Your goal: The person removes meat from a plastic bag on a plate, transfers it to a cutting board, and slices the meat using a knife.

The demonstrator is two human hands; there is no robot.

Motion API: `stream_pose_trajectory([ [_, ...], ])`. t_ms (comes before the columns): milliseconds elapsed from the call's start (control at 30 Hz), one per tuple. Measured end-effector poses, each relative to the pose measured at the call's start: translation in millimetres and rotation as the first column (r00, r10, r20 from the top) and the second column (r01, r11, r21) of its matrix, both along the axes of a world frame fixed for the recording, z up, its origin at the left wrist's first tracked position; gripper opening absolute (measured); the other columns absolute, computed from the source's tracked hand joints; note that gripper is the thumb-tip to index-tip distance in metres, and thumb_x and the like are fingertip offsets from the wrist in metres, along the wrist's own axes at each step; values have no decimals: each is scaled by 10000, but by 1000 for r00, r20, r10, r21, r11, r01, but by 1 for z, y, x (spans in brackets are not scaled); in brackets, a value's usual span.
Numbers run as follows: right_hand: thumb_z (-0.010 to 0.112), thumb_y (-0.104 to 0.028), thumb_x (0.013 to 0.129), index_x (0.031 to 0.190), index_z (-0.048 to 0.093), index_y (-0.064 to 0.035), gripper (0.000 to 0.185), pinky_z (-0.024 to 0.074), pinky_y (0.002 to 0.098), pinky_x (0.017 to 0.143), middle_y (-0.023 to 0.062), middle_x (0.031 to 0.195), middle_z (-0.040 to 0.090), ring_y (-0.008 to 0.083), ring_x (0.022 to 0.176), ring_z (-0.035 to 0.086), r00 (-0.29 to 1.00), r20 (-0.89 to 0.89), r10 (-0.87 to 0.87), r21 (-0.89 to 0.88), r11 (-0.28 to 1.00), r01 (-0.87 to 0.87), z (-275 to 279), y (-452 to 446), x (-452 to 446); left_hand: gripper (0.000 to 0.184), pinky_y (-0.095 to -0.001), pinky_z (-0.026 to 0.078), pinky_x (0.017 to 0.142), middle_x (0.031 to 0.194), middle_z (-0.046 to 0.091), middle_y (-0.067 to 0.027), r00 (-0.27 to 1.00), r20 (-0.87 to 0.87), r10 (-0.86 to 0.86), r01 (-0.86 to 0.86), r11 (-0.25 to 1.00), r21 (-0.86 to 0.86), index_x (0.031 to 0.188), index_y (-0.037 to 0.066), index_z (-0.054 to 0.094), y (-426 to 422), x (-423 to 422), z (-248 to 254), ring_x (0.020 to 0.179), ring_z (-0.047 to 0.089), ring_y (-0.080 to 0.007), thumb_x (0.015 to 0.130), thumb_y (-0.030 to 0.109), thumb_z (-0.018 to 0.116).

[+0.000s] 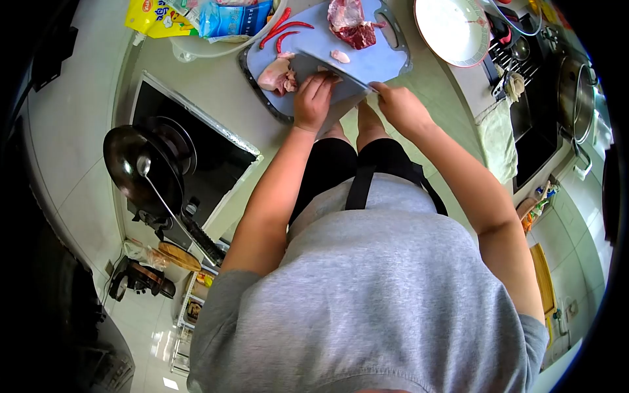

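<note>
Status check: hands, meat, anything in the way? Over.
Right hand gripping knife. Left hand beside it, fingers bunched. Pale meat on board, leftward; chilies and red meat beyond.

Clothing: grey over black.
Mottled grey top [373, 288], short loose sleeves [219, 314]; black shorts [325, 164]; flat black strap [359, 191] at front of waist.

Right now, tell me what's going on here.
Meat is being cut up on a board. The right hand holds a knife; the left hand is down beside the blade. Red chilies, a pale piece of meat and a larger red chunk also lie on the board.
</note>
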State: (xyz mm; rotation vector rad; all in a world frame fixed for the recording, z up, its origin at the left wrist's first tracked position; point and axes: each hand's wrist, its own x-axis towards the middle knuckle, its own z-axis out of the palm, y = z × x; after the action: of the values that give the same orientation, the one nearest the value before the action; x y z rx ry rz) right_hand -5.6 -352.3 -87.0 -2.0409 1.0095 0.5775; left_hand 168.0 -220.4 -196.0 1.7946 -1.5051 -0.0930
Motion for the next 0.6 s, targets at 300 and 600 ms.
stream_pose_trajectory([
  [300, 487, -211, 979, 1352, 556, -142, 385, 545, 485, 720, 226, 860, 686, 406, 831, 677, 999, -38, 31, -59, 998, -34, 36, 13, -21, 221, -411, 541, 825, 1026, 667, -91, 997, -69, 25, -30, 996, -79, 1014, 43, 701, 1, -2, 4, 922, 643, -300, 800, -8, 714],
  [600, 487, -101, 945, 1328, 538, -62, 388, 564, 463, 654, 210, 806, 683, 384, 748, 689, 989, -77, 130, -105, 985, -137, 42, 25, -21, 213, -433, 534, 858, 1049, 665, -134, 998, 5, 56, -56, 998, -26, 1032, 15, 686, 5, -1, -6, 974, 631, -343, 828, 63, 724],
])
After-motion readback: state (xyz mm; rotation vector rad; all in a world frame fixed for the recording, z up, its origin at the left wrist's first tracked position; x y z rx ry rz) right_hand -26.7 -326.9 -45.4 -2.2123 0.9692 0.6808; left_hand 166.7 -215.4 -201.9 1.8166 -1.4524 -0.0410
